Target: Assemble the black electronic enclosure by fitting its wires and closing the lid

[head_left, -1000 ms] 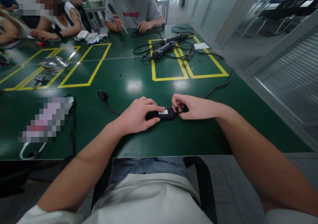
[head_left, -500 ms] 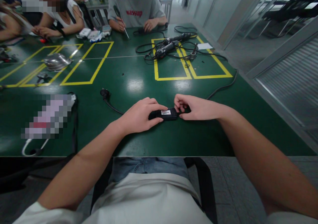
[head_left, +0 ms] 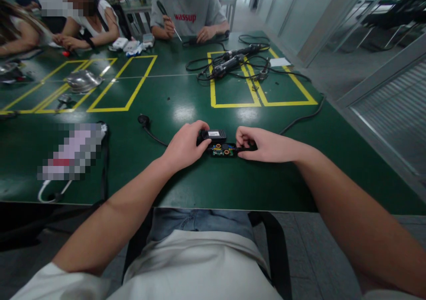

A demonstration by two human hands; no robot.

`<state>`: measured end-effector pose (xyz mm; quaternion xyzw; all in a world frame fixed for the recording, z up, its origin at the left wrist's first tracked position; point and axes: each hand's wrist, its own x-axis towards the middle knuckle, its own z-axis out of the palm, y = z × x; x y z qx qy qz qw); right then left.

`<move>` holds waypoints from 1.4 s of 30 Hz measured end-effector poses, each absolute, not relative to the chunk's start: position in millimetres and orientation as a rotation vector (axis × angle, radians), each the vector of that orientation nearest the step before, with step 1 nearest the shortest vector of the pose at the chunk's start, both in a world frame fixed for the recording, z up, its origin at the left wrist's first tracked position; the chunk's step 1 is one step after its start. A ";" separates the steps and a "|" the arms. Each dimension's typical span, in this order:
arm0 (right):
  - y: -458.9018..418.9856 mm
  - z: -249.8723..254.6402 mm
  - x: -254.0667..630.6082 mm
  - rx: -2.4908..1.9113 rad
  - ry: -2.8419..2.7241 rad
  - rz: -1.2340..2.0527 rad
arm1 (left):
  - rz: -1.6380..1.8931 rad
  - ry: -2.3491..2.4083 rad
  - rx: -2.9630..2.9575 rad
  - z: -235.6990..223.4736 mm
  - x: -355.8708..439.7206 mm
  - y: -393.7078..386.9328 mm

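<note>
My left hand (head_left: pixel 189 144) grips the black top cover (head_left: pixel 217 135) of a power adapter between thumb and fingers; a white label is on it. The cover is lifted off and sits just behind the lower case. In that open case a green circuit board (head_left: pixel 223 151) shows, with copper-coloured ring coils. My right hand (head_left: pixel 251 144) is closed at the case's right end, around the black cable there; its fingertips are partly hidden. A cord with a black plug (head_left: pixel 143 121) runs out to the left from under my left hand.
Black corded power screwdrivers (head_left: pixel 229 65) lie tangled at the back right, near yellow tape outlines. A metal bowl-shaped part (head_left: pixel 83 81) is at the back left. A phone-like object (head_left: pixel 71 151) with a strap lies left. Across the table a person holds a screwdriver (head_left: pixel 169 19).
My left hand has lifted the cover off the adapter and moved it back, exposing the circuit board. My right hand stays at the right end. The whole view has shifted slightly.
</note>
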<state>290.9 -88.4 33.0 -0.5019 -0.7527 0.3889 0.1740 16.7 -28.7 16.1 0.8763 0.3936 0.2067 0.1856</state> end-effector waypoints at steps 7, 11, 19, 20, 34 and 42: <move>-86.7 31.8 287.6 -1.425 -2.141 1.095 | 0.590 0.880 2.597 25.4 8.2 -31.0; -87.8 32.4 284.8 -1.424 -2.142 1.069 | 0.379 0.766 2.612 31.3 5.5 -32.5; -90.9 33.2 280.5 -1.469 -2.094 1.065 | 0.364 0.760 2.553 34.6 5.6 -34.2; -90.8 33.6 281.2 -1.468 -2.088 1.077 | 0.387 0.755 2.549 35.4 5.2 -34.7; -86.2 34.7 290.8 -1.430 -2.182 1.009 | 0.428 0.708 2.584 32.1 5.3 -31.5; -85.6 34.1 293.8 -1.436 -2.186 1.030 | 0.530 0.816 2.658 16.2 12.8 -24.9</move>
